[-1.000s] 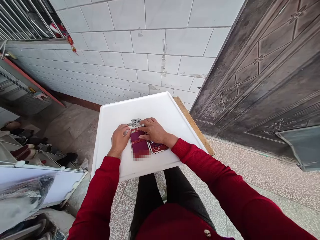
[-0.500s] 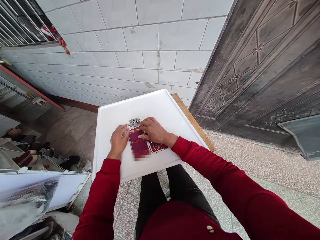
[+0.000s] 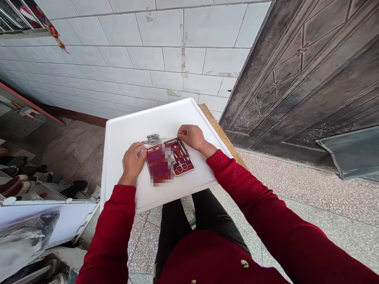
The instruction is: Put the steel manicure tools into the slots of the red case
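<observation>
An open manicure set case [image 3: 160, 167] lies flat, its left flap purple-red and partly blurred. Its right half holds small scissors [image 3: 181, 167] and several slim metal tools. My left hand [image 3: 132, 161] pinches the upper left edge of the case between thumb and fingers. At the top edge of the right half, my right hand [image 3: 192, 138] has its fingertips pressed together; whatever they hold is too small to make out. Several loose metal tools [image 3: 152, 139] lie just beyond the case, between the hands.
The case rests on a white raised-rim board [image 3: 127, 126] over a wooden top [image 3: 209, 114]. A tiled wall [image 3: 160, 35] rises behind it and a dark patterned metal door [image 3: 281, 79] stands at the right. Shoes on a rack [image 3: 17, 185] are at the left.
My right hand has moved off the middle of the case to its top right corner, uncovering the scissors and tools. My left hand stays at the left edge. The view has shifted slightly.
</observation>
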`<state>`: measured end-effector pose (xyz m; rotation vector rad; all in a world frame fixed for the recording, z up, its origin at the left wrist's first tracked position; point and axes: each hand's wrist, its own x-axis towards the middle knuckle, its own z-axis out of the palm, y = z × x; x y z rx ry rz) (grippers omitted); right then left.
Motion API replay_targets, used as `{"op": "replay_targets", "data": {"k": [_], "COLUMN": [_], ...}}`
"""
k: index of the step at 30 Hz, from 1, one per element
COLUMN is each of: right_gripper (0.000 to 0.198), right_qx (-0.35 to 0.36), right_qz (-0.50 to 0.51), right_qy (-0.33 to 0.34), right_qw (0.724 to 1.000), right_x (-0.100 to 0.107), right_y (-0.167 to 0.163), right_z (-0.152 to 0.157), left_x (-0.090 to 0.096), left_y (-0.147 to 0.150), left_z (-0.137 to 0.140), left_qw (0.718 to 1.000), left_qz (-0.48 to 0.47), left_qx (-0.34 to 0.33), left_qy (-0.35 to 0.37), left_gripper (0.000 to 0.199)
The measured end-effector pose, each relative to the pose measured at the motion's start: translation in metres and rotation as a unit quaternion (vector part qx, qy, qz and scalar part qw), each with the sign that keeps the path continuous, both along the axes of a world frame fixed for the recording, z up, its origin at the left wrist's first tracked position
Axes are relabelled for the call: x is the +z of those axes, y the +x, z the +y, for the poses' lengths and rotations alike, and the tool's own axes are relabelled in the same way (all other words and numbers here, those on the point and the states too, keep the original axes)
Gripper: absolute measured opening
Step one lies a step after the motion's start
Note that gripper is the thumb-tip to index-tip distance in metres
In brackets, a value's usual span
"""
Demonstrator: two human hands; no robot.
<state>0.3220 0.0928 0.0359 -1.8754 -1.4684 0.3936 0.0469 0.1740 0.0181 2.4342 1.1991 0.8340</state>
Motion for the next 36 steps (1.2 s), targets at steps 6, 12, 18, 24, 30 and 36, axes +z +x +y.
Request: {"op": "replay_targets", "data": {"k": [6,12,18,24,30,36], "right_gripper": [0.012,0.019,0.011,0.005,0.004,0.007], "right_qx": [0.018,-0.041,-0.038,-0.022,-0.032,-0.070], "right_qz": [-0.010,-0.055,-0.102,-0.101,-0.109,-0.041], "right_qy": [-0.032,-0.094,-0.131,-0.147,-0.150,-0.096], "right_qw": [0.999,0.993,0.985,0.984,0.982,0.992], "right_x": [0.008,0.016,0.019,0.019,0.019,0.017], "right_y": [-0.003,-0.006,-0.014,-0.013,-0.015,-0.013], "right_z": [-0.006,-0.002,0.008,0.013,0.018,0.021], "left_x": [-0.001,-0.002,-0.001,-0.001,0.001,-0.001], "left_y": [0.001,0.003,0.004,0.006,0.007,0.007], "left_z": [-0.001,-0.002,-0.003,-0.003,-0.004,-0.006], "left_qw": [1.000,1.000,0.999,0.999,0.998,0.998], "left_qz": [0.002,0.012,0.023,0.035,0.049,0.047], "left_qx": [0.006,-0.001,0.002,0.009,0.005,0.008], "left_qy": [0.008,0.026,0.026,0.029,0.033,0.043], "left_gripper": [0.019,0.023,0.018,0.020,0.019,0.020]}}
